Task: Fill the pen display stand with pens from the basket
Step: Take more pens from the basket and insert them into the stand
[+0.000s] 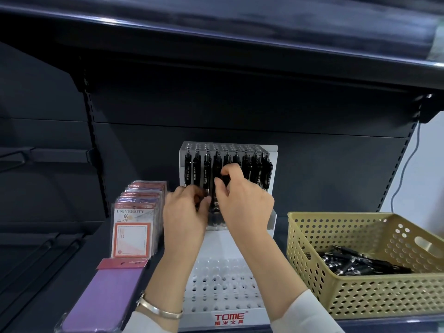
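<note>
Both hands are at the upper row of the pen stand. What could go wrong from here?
The right hand pinches a black plastic pen among the standing black pens; it could knock neighbours crooked. The pen could miss its hole in the white perforated tiered stand and drop. The left hand works beside the plastic-wrapped card packs and could tip them.

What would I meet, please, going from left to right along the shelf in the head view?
University label packs → left hand → right hand, pinching a black pen → beige perforated basket of black pens. The pen display stand spans both hands, so it is left out.
</note>
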A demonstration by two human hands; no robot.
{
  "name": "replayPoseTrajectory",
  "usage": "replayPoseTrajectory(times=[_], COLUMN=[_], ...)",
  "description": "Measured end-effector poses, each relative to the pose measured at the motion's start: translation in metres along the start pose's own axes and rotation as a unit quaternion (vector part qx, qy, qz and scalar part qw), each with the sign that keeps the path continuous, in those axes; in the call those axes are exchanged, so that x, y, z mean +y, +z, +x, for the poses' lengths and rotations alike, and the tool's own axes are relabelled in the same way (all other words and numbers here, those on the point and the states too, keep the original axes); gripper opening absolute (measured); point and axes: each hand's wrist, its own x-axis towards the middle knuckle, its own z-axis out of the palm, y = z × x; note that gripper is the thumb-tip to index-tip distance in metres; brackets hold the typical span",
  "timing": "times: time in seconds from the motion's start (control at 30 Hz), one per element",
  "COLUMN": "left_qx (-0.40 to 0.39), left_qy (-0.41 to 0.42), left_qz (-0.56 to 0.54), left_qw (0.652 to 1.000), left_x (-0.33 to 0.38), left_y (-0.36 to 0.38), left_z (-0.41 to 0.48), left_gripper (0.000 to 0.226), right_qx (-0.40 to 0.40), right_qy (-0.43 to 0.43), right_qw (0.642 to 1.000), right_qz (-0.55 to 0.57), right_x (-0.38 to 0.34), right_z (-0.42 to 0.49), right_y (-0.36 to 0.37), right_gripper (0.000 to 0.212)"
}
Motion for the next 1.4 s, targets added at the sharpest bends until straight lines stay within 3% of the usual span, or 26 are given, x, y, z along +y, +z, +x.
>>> replayPoseTrajectory(times=[0.2,0.4,0.63,0.87,1.07,1.23,1.4], left_qx=[-0.006,-0.018,-0.013,-0.011,-0.003,0.005,0.012], left_qy=[0.011,0.005,-0.005,0.021,0.022,0.031,0.060], left_qz=[0.007,-0.002,-0.006,0.031,0.032,0.037,0.106], left_qw=[1.000,1.000,1.000,0.999,0.999,0.999,0.992], left_x=[0.003,0.001,0.002,0.005,0.006,0.004,0.008], left_y=[-0.002,-0.005,-0.003,-0.004,-0.003,-0.004,-0.001], left_z=[-0.002,-0.003,-0.002,-0.003,-0.006,-0.006,-0.007], left_gripper=[0.015,0.016,0.015,0.018,0.017,0.016,0.013], right_qx=[0.109,-0.033,-0.146,-0.173,-0.113,-0.116,-0.101], right_qy=[-0.048,-0.054,-0.007,-0.023,-0.015,-0.018,-0.028], right_qw=[0.993,0.998,0.985,0.981,0.992,0.990,0.993], right_qz=[0.021,-0.024,0.089,0.081,0.054,0.083,0.062], right_x=[0.008,-0.001,0.005,0.006,0.006,0.005,0.007], right_z=[0.024,0.050,0.065,0.069,0.060,0.060,0.057], right_y=[-0.010,-0.027,-0.033,-0.034,-0.029,-0.030,-0.026], right_gripper=[0.027,0.025,0.010,0.014,0.016,0.015,0.017])
